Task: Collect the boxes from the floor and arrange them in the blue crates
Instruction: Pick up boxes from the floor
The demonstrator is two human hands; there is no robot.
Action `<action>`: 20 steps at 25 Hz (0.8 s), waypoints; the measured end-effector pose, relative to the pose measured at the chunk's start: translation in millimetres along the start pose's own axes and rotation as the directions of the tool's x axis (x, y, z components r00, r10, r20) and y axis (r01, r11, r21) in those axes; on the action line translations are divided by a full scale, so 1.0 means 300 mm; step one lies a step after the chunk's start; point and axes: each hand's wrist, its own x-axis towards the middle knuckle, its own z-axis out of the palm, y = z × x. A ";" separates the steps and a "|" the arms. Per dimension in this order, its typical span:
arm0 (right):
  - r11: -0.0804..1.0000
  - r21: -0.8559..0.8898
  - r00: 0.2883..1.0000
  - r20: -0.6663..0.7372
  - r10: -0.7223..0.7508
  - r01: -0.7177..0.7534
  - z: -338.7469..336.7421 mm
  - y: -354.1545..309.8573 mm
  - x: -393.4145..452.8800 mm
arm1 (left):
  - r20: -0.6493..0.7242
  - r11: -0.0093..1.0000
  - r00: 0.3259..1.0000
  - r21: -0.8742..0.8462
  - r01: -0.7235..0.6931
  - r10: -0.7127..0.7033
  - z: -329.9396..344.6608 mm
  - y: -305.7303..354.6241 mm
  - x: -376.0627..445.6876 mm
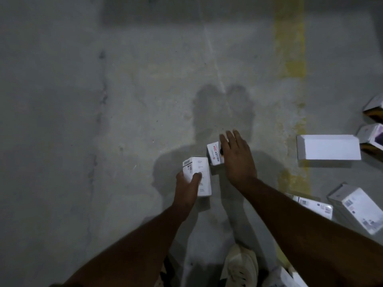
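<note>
A tall white box with small print (198, 176) is held upright above the floor, and a smaller white box lettered "20K" (214, 157) sits just beside it. More white boxes lie scattered on the concrete at right: a flat one (328, 147) and several tilted ones (356, 206).

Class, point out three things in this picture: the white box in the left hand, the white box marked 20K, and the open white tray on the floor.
White box in left hand (200, 172): head view, its printed top face.
White box marked 20K (214, 155): head view, its lettered side.
Open white tray (329, 147): head view, its bare inner floor.
</note>
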 end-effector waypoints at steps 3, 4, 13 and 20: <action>0.979 -0.201 0.990 0.143 -0.010 0.039 0.043 0.041 0.016 | 0.065 0.998 0.996 -0.025 0.054 -0.053 -0.001 0.016 -0.003; 0.978 -0.206 0.991 0.132 0.013 0.015 0.049 0.042 0.000 | 0.081 0.997 0.995 -0.041 0.065 -0.061 -0.003 0.017 -0.002; -0.025 0.895 0.830 0.422 0.364 -0.445 -0.352 -0.091 -0.272 | 0.094 0.966 0.995 -0.251 0.064 -0.041 -0.056 0.348 -0.403; -0.113 0.940 0.866 0.341 0.366 -0.322 -1.059 -0.125 -0.605 | 0.136 0.984 0.990 -0.178 -0.021 0.046 -0.098 0.777 -1.045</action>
